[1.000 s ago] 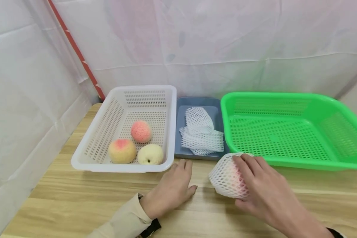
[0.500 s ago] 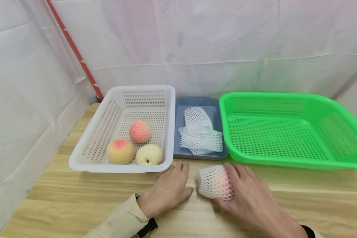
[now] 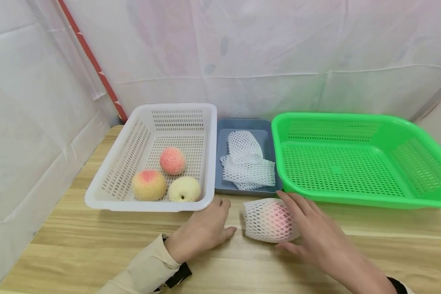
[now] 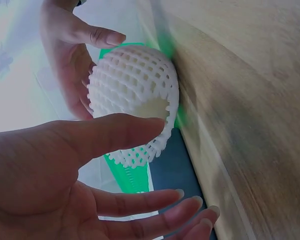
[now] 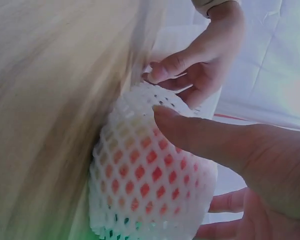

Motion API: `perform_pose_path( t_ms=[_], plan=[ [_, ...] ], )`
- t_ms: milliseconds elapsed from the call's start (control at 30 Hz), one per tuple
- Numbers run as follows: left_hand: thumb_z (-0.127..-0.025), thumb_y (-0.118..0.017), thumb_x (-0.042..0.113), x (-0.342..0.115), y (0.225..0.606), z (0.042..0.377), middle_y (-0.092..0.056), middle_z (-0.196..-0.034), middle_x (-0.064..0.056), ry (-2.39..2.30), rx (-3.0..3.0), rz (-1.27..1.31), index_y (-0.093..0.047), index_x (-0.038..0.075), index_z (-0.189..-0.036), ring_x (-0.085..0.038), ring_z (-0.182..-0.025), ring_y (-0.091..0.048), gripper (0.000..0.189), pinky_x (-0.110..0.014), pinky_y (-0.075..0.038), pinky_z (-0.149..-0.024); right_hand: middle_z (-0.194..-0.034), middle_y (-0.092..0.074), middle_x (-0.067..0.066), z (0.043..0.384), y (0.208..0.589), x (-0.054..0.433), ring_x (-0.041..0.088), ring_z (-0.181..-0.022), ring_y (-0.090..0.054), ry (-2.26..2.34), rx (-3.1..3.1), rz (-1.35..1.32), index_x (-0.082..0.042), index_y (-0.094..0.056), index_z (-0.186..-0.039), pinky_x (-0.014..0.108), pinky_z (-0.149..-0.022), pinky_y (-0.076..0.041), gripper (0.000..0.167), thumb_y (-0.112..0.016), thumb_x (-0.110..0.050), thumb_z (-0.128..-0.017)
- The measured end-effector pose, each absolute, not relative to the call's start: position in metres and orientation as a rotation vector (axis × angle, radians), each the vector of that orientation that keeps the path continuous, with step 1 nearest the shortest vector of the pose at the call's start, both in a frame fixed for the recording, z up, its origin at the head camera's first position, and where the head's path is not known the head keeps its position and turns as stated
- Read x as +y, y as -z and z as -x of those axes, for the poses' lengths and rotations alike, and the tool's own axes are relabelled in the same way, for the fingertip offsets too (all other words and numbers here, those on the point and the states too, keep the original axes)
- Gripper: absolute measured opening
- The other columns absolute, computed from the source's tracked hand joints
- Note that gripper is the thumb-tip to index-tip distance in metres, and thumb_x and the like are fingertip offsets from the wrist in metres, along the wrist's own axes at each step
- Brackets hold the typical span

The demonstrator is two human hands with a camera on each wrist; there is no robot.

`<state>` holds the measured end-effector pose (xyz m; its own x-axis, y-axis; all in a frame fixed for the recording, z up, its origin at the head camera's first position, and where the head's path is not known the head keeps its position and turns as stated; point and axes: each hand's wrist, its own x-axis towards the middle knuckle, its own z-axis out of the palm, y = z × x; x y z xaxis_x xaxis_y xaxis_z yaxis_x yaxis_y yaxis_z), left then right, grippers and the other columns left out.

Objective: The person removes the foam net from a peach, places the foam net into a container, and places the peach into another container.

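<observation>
A pink-and-cream peach [image 3: 277, 220] in a white foam net [image 3: 255, 220] lies on its side on the wooden table, its net's mouth towards the left hand. Around the peach's right side my right hand [image 3: 316, 232] is spread, fingers fairly straight behind it and thumb in front, loosely against or just off the net. My left hand [image 3: 202, 232] is apart from the peach, by the white basket's near corner, with relaxed fingers and nothing in them. In the left wrist view its thumb overlaps the net [image 4: 135, 80] in the picture.
The white basket [image 3: 95, 200] at the left holds a red peach [image 3: 172, 161], a yellow peach [image 3: 149, 185] and a pale fruit [image 3: 185, 189]. Behind the hands a grey-blue tray [image 3: 224, 126] bears several foam nets [image 3: 248, 171]. A green basket [image 3: 353, 200] stands at the right.
The netted peach came left and down to the table between the hands. Since then my right hand has loosened, its thumb and fingers spreading. The left hand has barely moved.
</observation>
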<state>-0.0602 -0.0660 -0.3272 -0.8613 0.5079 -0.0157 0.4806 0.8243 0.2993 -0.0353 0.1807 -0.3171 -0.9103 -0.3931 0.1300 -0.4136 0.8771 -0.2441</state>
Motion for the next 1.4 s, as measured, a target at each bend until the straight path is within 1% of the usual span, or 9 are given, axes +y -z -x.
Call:
perform_pose_path(
  t_ms=[167, 600, 700, 867, 1033, 1133, 1233, 1333, 1400],
  plan=[
    [-0.083, -0.073, 0.027, -0.066, 0.327, 0.060, -0.056, -0.095, -0.012, -0.452, 2.892, -0.771, -0.057, -0.002, -0.108, -0.021, -0.081, -0.058, 0.041, -0.034, -0.054, -0.071, -0.140, -0.044, 0.020, 0.036, 0.318, 0.180, 0.044, -0.121, -0.047, -0.432, -2.946, -0.666, -0.008, -0.034, -0.147, 0.063, -0.084, -0.047, 0.111, -0.092, -0.032, -0.056],
    [-0.083, -0.073, 0.028, -0.067, 0.327, 0.062, -0.056, -0.091, -0.010, -0.445, 2.908, -0.788, -0.057, -0.001, -0.105, -0.020, -0.078, -0.057, 0.040, -0.034, -0.053, -0.067, -0.141, -0.044, 0.020, 0.040, 0.324, 0.181, 0.044, -0.122, -0.047, -0.423, -2.958, -0.713, -0.010, -0.033, -0.148, 0.063, -0.086, -0.045, 0.112, -0.092, -0.031, -0.055],
    [-0.086, -0.070, 0.024, -0.065, 0.327, 0.062, -0.056, -0.092, -0.010, -0.463, 2.892, -0.801, -0.058, 0.000, -0.103, -0.020, -0.080, -0.057, 0.032, -0.033, -0.053, -0.067, -0.143, -0.042, 0.020, 0.043, 0.331, 0.180, 0.044, -0.122, -0.047, -0.418, -2.897, -0.826, -0.010, -0.035, -0.147, 0.062, -0.088, -0.045, 0.108, -0.091, -0.032, -0.057],
    [-0.089, -0.063, 0.013, -0.063, 0.328, 0.064, -0.056, -0.085, -0.006, -0.547, 2.878, -0.913, -0.061, 0.003, -0.095, -0.017, -0.077, -0.058, 0.012, -0.028, -0.050, -0.063, -0.140, -0.045, 0.021, 0.047, 0.338, 0.178, 0.042, -0.121, -0.049, -0.439, -2.792, -0.946, -0.009, -0.042, -0.143, 0.060, -0.092, -0.044, 0.100, -0.090, -0.026, -0.057],
    [-0.090, -0.062, 0.011, -0.059, 0.329, 0.063, -0.059, -0.088, -0.003, -0.632, 2.867, -1.028, -0.066, 0.006, -0.094, -0.014, -0.080, -0.058, 0.007, -0.025, -0.049, -0.068, -0.132, -0.051, 0.020, 0.046, 0.338, 0.179, 0.039, -0.116, -0.053, -0.486, -2.753, -0.929, -0.008, -0.050, -0.135, 0.058, -0.088, -0.047, 0.096, -0.092, -0.027, -0.051],
    [-0.093, -0.059, 0.013, -0.057, 0.328, 0.061, -0.058, -0.086, 0.001, -0.722, 2.850, -1.051, -0.066, 0.008, -0.094, -0.009, -0.076, -0.054, 0.008, -0.021, -0.046, -0.066, -0.128, -0.052, 0.017, 0.046, 0.338, 0.179, 0.035, -0.113, -0.054, -0.513, -2.700, -0.934, -0.008, -0.052, -0.131, 0.055, -0.086, -0.050, 0.095, -0.091, -0.031, -0.048],
    [-0.097, -0.056, 0.016, -0.056, 0.323, 0.060, -0.058, -0.090, 0.001, -0.889, 2.849, -1.086, -0.065, 0.007, -0.103, -0.007, -0.077, -0.052, 0.014, -0.018, -0.046, -0.067, -0.126, -0.053, 0.015, 0.048, 0.333, 0.179, 0.032, -0.112, -0.054, -0.564, -2.587, -0.974, -0.007, -0.054, -0.129, 0.053, -0.085, -0.051, 0.095, -0.089, -0.032, -0.045],
    [-0.098, -0.055, 0.014, -0.056, 0.315, 0.059, -0.058, -0.100, -0.002, -1.125, 2.872, -1.190, -0.062, 0.005, -0.117, -0.010, -0.085, -0.054, 0.023, -0.019, -0.048, -0.074, -0.126, -0.054, 0.015, 0.052, 0.320, 0.178, 0.032, -0.111, -0.054, -0.609, -2.460, -1.028, -0.004, -0.054, -0.128, 0.053, -0.083, -0.052, 0.095, -0.088, -0.029, -0.043],
    [-0.096, -0.057, 0.010, -0.056, 0.310, 0.060, -0.057, -0.105, -0.005, -1.310, 2.872, -1.284, -0.060, 0.004, -0.123, -0.013, -0.091, -0.056, 0.027, -0.019, -0.048, -0.080, -0.126, -0.054, 0.014, 0.056, 0.310, 0.176, 0.031, -0.111, -0.054, -0.620, -2.407, -1.052, -0.004, -0.054, -0.128, 0.052, -0.081, -0.053, 0.094, -0.086, -0.027, -0.043]
  ],
)
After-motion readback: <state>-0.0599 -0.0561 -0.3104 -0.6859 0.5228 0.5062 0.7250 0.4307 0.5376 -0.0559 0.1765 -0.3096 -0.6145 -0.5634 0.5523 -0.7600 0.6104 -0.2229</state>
